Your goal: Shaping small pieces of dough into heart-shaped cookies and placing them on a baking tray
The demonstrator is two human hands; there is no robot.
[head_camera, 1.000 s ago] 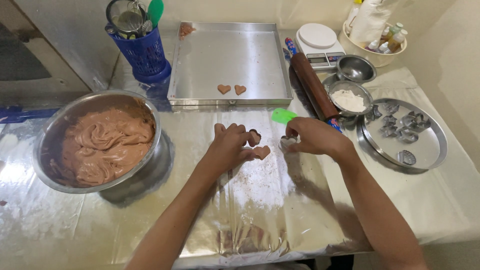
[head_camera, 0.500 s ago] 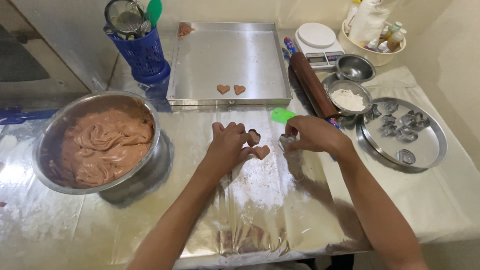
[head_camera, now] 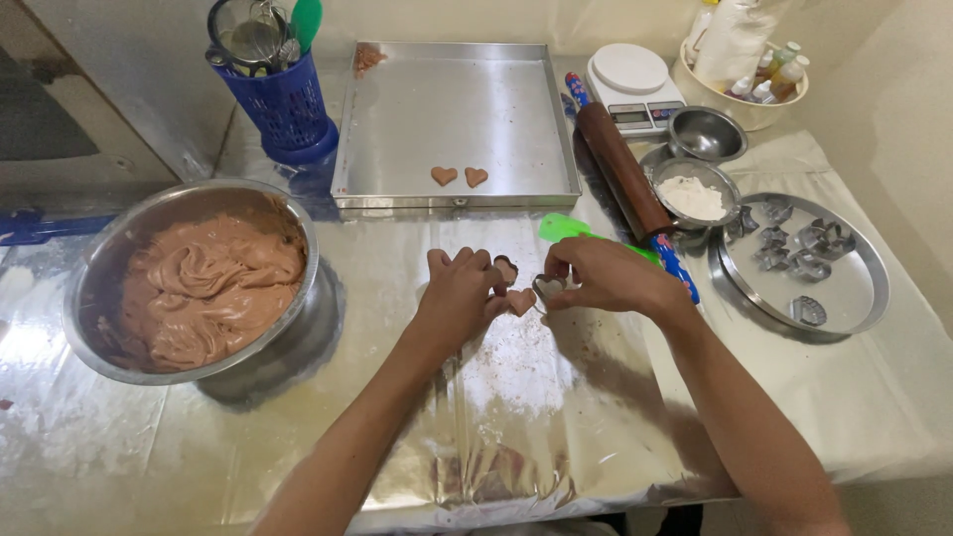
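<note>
Just soft heart-shaped dough piece (head_camera: 520,301), metal cutter (head_camera: 547,288)

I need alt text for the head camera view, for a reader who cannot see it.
Two bare hands work over a foil-covered table: the left hand touches a brown heart-shaped dough piece, the right hand holds a small metal cutter. Behind, a metal tray holds two dough hearts.

A brown heart-shaped dough piece (head_camera: 520,301) lies flat on foil beside a metal cutter (head_camera: 548,288) (heart-shaped).
</note>
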